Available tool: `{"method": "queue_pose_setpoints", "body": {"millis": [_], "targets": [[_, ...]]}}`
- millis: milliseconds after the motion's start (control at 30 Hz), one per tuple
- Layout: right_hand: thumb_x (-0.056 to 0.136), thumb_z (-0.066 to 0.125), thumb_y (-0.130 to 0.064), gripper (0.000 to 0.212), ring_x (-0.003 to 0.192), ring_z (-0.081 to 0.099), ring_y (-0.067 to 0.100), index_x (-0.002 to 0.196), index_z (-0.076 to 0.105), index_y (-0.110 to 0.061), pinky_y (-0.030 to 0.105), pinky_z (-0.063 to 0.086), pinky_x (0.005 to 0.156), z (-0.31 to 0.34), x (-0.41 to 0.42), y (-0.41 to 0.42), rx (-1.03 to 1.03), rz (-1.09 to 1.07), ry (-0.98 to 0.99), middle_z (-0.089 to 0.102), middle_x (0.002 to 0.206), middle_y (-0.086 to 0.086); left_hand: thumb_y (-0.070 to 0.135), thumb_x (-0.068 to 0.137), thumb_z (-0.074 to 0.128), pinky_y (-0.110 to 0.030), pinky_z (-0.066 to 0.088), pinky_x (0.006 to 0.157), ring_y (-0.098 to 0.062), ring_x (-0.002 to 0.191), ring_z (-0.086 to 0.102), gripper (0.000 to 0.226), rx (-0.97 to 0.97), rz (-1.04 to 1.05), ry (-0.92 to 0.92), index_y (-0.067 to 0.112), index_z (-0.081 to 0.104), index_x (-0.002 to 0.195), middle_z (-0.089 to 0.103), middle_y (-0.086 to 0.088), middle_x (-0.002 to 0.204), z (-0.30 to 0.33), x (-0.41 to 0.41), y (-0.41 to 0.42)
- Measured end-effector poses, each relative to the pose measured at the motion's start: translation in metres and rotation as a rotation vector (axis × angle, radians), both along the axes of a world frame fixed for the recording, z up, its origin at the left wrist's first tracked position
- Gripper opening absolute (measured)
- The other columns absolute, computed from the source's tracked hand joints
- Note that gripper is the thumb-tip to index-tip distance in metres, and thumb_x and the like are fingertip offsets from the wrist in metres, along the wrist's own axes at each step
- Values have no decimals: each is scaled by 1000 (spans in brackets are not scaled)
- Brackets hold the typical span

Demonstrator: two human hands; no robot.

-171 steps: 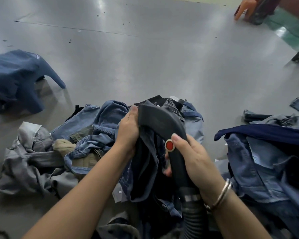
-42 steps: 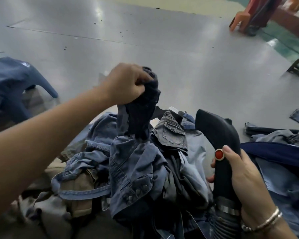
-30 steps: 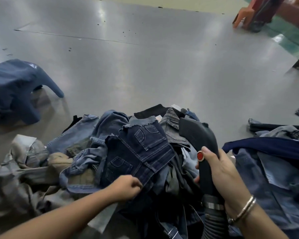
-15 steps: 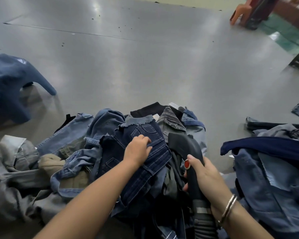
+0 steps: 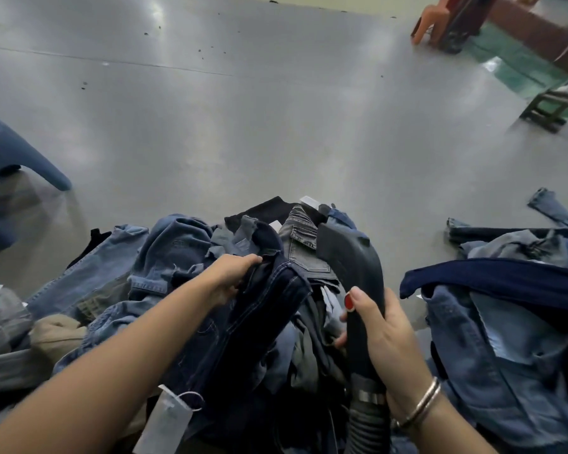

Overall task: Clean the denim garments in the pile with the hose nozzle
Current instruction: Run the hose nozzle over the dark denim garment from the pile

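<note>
- Blue plastic at the far left, the stool, is cut off by the frame edge, so we see only part of its seat and one leg.
- Denim fills the middle: the pile lies on the grey floor, and its near edge runs out of view beneath our arms.
- Our left hand grips a fold of the dark jeans at the top of the pile, fingers curled into the cloth; the fingertips are buried and we cannot count them.
- A pale tag hangs from the jeans near the bottom edge; any print on it is unreadable.
- Our right hand wraps the hose nozzle, thumb just beside its red button; the nozzle mouth points into the garments and is hidden.
- The ribbed hose leaves the frame below.
- A second heap at the right is cropped.
- Against half a second ago, the left hand has gone from resting on the pocketed panel to bunching the jeans, the pockets no longer show, and the nozzle sits a little further right.
</note>
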State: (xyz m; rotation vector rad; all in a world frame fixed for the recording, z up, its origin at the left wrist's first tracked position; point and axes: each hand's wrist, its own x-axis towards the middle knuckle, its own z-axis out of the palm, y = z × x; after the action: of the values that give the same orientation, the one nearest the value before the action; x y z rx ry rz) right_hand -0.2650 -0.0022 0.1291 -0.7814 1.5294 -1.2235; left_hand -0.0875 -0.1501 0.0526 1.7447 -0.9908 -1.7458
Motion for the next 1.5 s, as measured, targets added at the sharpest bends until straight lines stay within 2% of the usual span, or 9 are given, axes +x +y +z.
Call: {"method": "queue_pose_setpoints", "body": {"millis": [133, 300, 500, 633, 867, 1000, 1100, 1267, 1500], "targets": [[75, 57, -45, 42, 48, 59, 19, 99, 55, -11, 28, 50, 46, 10, 13, 2, -88, 26, -123, 62, 69, 2, 27, 86, 69, -24, 54, 56, -18, 57, 64, 24, -65, -24, 59, 4, 68, 79, 70, -10, 68, 33, 4, 29], [85, 58, -35, 35, 57, 59, 23, 108, 54, -10, 25, 48, 43, 25, 48, 10, -138, 41, -217, 60, 75, 7, 36, 84, 69, -31, 39, 62, -18, 61, 47, 38, -340, -4, -100, 16, 49, 59, 51, -8, 62, 66, -13, 74], [95, 54, -25, 21, 65, 57, 26, 108, 54, -8, 24, 50, 47, 20, 52, 23, -89, -90, -188, 56, 77, 9, 29, 90, 63, -36, 54, 81, -30, 82, 67, 26, -22, 108, 315, 5, 70, 94, 72, -15, 90, 99, -13, 98], [96, 54, -26, 14, 43, 56, 15, 95, 52, -13, 23, 47, 41, 35, 33, 17, -148, -139, -195, 59, 63, 1, 29, 89, 62, -21, 51, 56, -13, 59, 62, 17, 61, 12, 371, 14, 66, 82, 68, -1, 67, 111, 0, 104], [97, 52, -26, 15, 42, 53, 15, 88, 52, -15, 23, 46, 41, 64, 0, 11, -327, -181, -223, 59, 61, -2, 40, 63, 71, -23, 51, 54, -9, 61, 65, 35, 71, -232, 412, 16, 74, 88, 72, 1, 80, 125, 17, 120], [98, 50, -27, 16, 43, 53, 15, 90, 51, -14, 23, 47, 42, 65, -6, 10, -367, -155, -227, 59, 62, -1, 48, 67, 71, -24, 43, 55, -12, 63, 57, 41, -54, -410, 286, 16, 72, 91, 63, -5, 80, 138, 5, 123], [98, 50, -28, 17, 45, 55, 15, 91, 53, -13, 23, 48, 44, 60, -8, 6, -389, -147, -250, 60, 64, 0, 36, 71, 68, -21, 54, 54, -14, 62, 67, 31, 34, -176, 592, 13, 73, 91, 71, -6, 82, 140, -3, 124], [96, 52, -34, 22, 49, 56, 17, 92, 52, -12, 25, 50, 48, 46, -10, -9, -338, -87, -364, 61, 67, 2, 31, 80, 58, -33, 59, 78, -22, 82, 72, 34, 62, 157, 1104, 3, 76, 89, 74, -12, 90, 129, -7, 130], [98, 50, -31, 22, 50, 57, 19, 93, 52, -10, 26, 50, 46, 30, -8, -20, -243, -79, -266, 60, 66, 3, 25, 83, 54, -35, 48, 98, -23, 95, 64, 37, 31, 341, 1093, 0, 65, 109, 67, -12, 99, 118, -21, 124]]}}
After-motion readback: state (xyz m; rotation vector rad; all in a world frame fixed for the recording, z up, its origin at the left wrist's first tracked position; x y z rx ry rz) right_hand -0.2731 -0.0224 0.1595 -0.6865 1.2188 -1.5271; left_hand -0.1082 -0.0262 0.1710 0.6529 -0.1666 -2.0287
